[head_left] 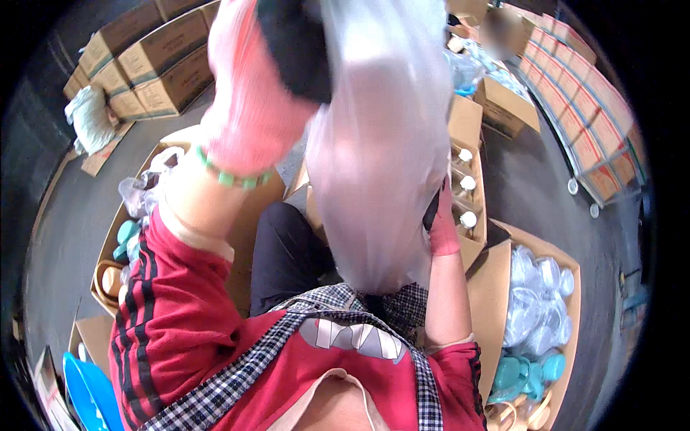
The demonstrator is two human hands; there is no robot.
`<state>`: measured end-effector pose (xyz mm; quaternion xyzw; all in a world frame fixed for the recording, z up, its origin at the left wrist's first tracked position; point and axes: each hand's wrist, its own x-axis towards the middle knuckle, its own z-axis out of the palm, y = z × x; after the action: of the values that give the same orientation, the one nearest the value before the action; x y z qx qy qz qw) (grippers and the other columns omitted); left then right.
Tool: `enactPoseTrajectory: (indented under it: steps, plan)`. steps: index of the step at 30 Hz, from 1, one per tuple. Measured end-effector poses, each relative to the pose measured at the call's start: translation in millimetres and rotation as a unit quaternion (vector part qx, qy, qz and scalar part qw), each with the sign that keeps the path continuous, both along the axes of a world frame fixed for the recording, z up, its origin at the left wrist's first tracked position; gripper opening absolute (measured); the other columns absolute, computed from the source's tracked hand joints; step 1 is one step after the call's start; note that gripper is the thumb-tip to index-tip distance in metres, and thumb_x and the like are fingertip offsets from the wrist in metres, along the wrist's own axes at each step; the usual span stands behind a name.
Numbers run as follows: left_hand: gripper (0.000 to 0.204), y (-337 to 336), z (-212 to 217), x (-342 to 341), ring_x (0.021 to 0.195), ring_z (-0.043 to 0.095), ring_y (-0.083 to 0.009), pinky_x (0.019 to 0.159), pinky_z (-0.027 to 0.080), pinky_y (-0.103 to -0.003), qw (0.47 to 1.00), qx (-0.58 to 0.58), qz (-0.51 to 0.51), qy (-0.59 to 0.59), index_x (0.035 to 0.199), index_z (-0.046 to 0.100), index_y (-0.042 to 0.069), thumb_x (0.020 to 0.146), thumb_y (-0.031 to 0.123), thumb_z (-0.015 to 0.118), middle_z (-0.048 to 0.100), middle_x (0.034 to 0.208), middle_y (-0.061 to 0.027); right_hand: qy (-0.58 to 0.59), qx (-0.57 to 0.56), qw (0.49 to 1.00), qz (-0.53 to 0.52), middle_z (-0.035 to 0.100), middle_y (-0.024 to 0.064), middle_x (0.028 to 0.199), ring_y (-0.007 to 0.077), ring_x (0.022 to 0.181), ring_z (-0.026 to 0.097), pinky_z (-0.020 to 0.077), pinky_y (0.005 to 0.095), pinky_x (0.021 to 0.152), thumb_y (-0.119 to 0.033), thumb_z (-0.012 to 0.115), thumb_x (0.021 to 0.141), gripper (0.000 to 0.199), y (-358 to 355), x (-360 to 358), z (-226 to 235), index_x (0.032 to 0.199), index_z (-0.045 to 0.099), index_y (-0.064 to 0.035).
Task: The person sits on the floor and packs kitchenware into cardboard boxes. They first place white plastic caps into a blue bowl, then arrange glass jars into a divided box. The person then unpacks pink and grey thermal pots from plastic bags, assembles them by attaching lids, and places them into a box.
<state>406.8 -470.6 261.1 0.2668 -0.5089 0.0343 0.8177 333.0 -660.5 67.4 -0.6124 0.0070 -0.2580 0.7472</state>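
In the head view, a cloudy, see-through plastic bag (381,151) is held up in front of the person's chest, with something pinkish showing through it. The left hand (269,79), in a pink glove with black on it, is raised at the bag's upper left edge; its fingers are blurred and partly cut off, so how tightly they close cannot be told. The right hand (444,223), gloved alike, touches the bag's lower right side, its fingers mostly hidden behind it; their grip cannot be told either. Just beyond that hand, an open box (472,251) holds white-capped bottles (467,184). Nearer, at the right, another box (490,287) carries clear plastic containers (532,305) and teal pieces (521,377). A blue basin (90,391) sits at lower left.
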Motion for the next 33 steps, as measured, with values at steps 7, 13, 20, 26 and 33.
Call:
enactPoseTrajectory:
  steps: [7, 13, 20, 26, 33]
  plan:
    - [0.022, 32, -43, -36, 0.081, 0.056, -0.0133, 0.071, 0.046, -0.028, 0.987, 0.126, -0.046, 0.089, 0.101, 0.053, 0.004, 0.086, 0.019, 0.051, 0.059, 0.088, -0.0045, 0.013, 0.212, 0.931, 0.298, 0.058, 0.0046, 0.093, 0.0094, 0.078, 0.054, 0.0445, 0.0251, 0.069, -0.028, 0.042, 0.087, 0.031, 31, 3, -107, 0.101, 0.053, -0.0034]
    - [0.047, 91, -81, -41, 0.086, 0.055, -0.0142, 0.074, 0.043, -0.027, 0.944, 0.271, 0.177, 0.064, 0.105, 0.052, 0.0, 0.07, 0.028, 0.065, 0.059, 0.093, -0.0061, 0.15, 0.132, 0.953, 0.226, 0.06, 0.0066, 0.09, 0.0081, 0.082, 0.052, 0.0433, 0.0246, 0.071, -0.02, 0.043, 0.086, 0.03, 39, -6, -123, 0.102, 0.054, 0.0019]
    - [0.074, 164, -127, 22, 0.111, 0.039, -0.0251, 0.096, 0.029, -0.041, 0.819, 0.057, 0.571, -0.014, 0.112, 0.043, 0.001, 0.069, 0.059, 0.054, 0.043, 0.118, -0.0159, 0.091, -0.244, 0.965, 0.02, 0.054, 0.0152, 0.103, 0.022, 0.094, 0.051, 0.0386, 0.0312, 0.085, -0.03, 0.049, 0.084, 0.043, 15, -43, -195, 0.113, 0.046, 0.0015]
    - [0.078, 146, -284, 21, 0.111, 0.04, -0.0234, 0.095, 0.03, -0.038, 0.873, 0.283, -0.033, 0.395, 0.121, 0.035, 0.001, 0.07, 0.058, 0.053, 0.041, 0.121, -0.0127, 0.104, -0.3, 0.947, 0.045, 0.046, 0.0175, 0.112, 0.0268, 0.107, 0.043, 0.0318, 0.0333, 0.092, -0.033, 0.048, 0.085, 0.05, 6, -51, -210, 0.12, 0.038, 0.0018]
    - [0.091, 137, -312, 2, 0.113, 0.039, -0.0231, 0.096, 0.031, -0.037, 0.891, 0.396, 0.083, 0.207, 0.128, 0.023, 0.0, 0.066, 0.053, 0.064, 0.039, 0.125, -0.0126, -0.044, 0.131, 0.99, 0.042, 0.043, 0.0089, 0.122, 0.0192, 0.108, 0.041, 0.0307, 0.0332, 0.093, -0.06, 0.032, 0.08, 0.069, 24, -31, -40, 0.117, 0.041, -0.002]
